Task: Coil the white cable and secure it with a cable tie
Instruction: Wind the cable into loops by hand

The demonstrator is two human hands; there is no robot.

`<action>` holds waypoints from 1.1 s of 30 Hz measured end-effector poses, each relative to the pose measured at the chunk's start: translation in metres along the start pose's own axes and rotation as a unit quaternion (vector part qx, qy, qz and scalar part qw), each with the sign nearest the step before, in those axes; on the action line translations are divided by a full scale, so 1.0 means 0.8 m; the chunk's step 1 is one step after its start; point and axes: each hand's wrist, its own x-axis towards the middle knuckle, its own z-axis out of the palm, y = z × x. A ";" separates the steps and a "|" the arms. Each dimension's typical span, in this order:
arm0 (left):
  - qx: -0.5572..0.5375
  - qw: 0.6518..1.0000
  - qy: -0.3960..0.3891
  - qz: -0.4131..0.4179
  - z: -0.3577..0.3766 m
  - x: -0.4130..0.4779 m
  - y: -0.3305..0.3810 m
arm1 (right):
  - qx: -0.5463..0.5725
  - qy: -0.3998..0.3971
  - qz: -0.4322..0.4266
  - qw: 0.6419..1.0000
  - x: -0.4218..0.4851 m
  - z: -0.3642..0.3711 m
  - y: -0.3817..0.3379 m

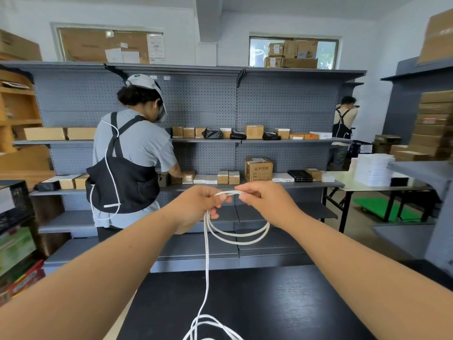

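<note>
Coiling: under way; no tie seen.
Left hand (199,204): closed round loop tops.
Right hand (264,202): strand pinched, just beside left.
Cable (207,261): loops hung beneath both hands; tail dropped vertically to slack on tabletop (282,303).
Relation: slack lies below, nearer left hand.

open air above the black table (269,307); white cable (207,266) piles at its near edge, possibly overhanging.
</note>
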 end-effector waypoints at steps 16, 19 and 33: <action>0.076 0.997 -0.010 -0.004 0.000 0.003 0.009 | -0.076 -0.049 -0.002 0.996 0.005 -0.012 -0.010; 0.042 0.999 0.000 0.011 0.004 0.001 -0.004 | -0.065 -0.053 0.003 0.996 0.003 -0.012 -0.011; -0.030 0.997 0.070 0.013 0.025 -0.010 -0.041 | 0.117 -0.016 0.069 0.991 -0.006 -0.020 0.005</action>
